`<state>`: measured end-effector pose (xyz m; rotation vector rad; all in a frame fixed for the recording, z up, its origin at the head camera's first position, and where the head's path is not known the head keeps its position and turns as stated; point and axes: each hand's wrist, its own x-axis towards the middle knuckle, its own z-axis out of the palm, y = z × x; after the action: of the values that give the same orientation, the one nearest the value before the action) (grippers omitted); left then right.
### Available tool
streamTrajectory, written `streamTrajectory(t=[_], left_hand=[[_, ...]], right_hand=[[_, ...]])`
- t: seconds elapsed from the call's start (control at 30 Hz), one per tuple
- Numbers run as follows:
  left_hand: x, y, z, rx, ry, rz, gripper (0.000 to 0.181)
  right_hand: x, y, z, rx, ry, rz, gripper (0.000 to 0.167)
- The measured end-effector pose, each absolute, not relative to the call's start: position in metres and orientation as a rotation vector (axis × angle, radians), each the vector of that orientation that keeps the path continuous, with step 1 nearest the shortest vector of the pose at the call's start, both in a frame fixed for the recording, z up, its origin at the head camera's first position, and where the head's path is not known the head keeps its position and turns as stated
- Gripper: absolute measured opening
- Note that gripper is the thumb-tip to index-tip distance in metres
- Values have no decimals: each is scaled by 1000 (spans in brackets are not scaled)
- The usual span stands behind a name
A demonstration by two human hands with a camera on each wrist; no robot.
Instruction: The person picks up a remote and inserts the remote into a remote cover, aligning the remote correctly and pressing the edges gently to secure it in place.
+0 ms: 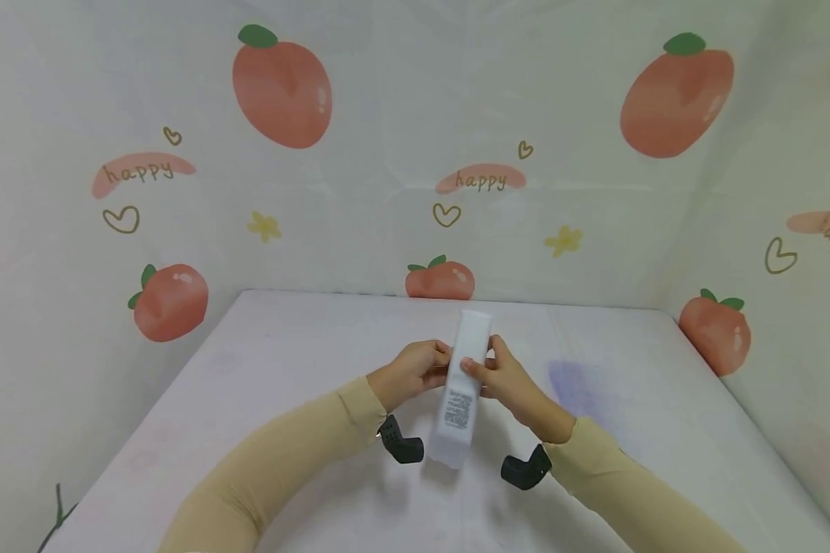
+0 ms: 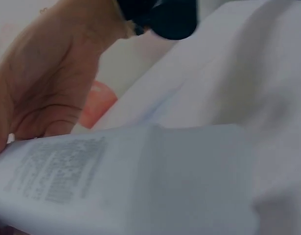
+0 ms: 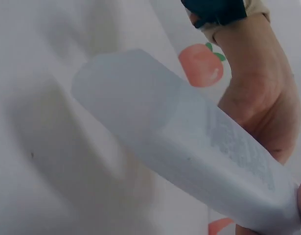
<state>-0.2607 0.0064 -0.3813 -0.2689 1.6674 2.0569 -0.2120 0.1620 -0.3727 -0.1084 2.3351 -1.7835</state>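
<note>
A long white box-shaped package (image 1: 468, 346), printed with a block of grey text, is held tilted above the table. The person's right hand (image 1: 515, 384) grips it from the right, thumb across the front face and fingers at the far side. From the left, the left hand (image 1: 415, 370) holds its edge with curled fingers; the fingertips are partly hidden. In the left wrist view, the package (image 2: 189, 176) shows a plain, translucent-looking end, with the right hand (image 2: 47, 73) beyond it. The right wrist view shows the package (image 3: 189, 147) in front of the left hand (image 3: 260, 107).
The table (image 1: 304, 330) has a pale cover with a faint purple patch (image 1: 581, 395) at the right. A white curtain (image 1: 387, 100) printed with peaches surrounds its back and sides. Black devices (image 1: 401, 442) sit at both wrists. Shadows fall below the package.
</note>
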Motion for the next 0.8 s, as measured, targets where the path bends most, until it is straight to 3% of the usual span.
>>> streamTrajectory(t=[0.33,0.57,0.8], left_hand=[[-245,5,-399,-218,1731,2123,3],[-244,3,-398,46,1953,2120,21],[-249,-5,-392,330,2140,1831,42]], right_hand=[[-213,165,-379,-47,2296,-1803,45],[-214,163,-381,-19,2264,-1896,41],[-219,167,-379,-21,2201,-1950,42]])
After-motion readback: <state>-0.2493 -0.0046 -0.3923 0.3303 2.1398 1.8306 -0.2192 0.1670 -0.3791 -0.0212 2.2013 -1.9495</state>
